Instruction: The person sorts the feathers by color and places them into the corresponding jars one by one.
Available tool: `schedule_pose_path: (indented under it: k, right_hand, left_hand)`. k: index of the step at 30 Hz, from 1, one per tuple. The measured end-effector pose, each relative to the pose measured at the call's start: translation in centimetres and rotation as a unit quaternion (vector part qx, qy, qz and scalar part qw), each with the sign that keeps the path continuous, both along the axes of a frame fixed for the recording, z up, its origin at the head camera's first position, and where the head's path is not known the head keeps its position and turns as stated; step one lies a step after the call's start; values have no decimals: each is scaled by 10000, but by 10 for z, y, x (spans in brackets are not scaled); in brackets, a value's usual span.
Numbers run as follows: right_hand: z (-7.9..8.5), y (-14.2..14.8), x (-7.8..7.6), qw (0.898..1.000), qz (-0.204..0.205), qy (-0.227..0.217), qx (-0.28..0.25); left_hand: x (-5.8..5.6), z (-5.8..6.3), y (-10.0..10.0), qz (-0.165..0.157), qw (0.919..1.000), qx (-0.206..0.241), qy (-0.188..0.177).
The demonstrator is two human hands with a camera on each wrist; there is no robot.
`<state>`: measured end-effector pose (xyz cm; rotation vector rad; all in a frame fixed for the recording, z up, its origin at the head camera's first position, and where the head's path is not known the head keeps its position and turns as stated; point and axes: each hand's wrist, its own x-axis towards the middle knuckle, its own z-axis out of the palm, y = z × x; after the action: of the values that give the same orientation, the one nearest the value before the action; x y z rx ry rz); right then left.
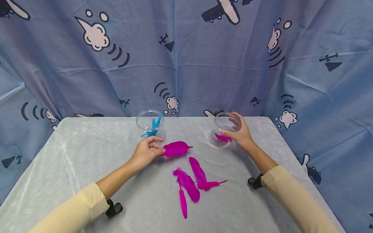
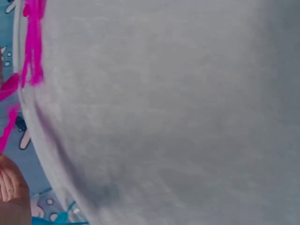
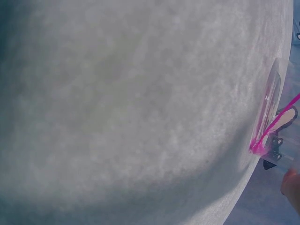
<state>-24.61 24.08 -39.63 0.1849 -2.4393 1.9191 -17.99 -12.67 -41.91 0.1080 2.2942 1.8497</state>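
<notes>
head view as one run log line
left hand: pinches pink feather | right hand: grips clear cup, another pink feather inside | other cup: blue feathers

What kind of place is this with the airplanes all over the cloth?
Probably an indoor craft or activity corner: an airplane-print curtain hangs behind a pale table, with loose pink feathers lying on it.

No text, label, brand, number or sign is legible on any item in the three views.
</notes>
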Motion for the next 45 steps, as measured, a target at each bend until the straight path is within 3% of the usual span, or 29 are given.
schedule_pose_path:
  k: [15, 32, 39, 45]
  right_hand:
    - [-1, 1, -1, 10000, 1, 12, 64]
    - [-2, 0, -1, 10000, -12, 29, -74]
    - [-22, 10, -15, 10000, -36, 56, -59]
    - [-28, 12, -18, 9999, -12, 140, -69]
  left_hand:
    - [-15, 34, 30, 109, 9976, 655, 196]
    - [-42, 76, 69, 113, 9907, 1229, 572]
    - [-50, 86, 87, 34, 9896, 1313, 587]
    - [-55, 88, 104, -83, 9893, 1374, 473]
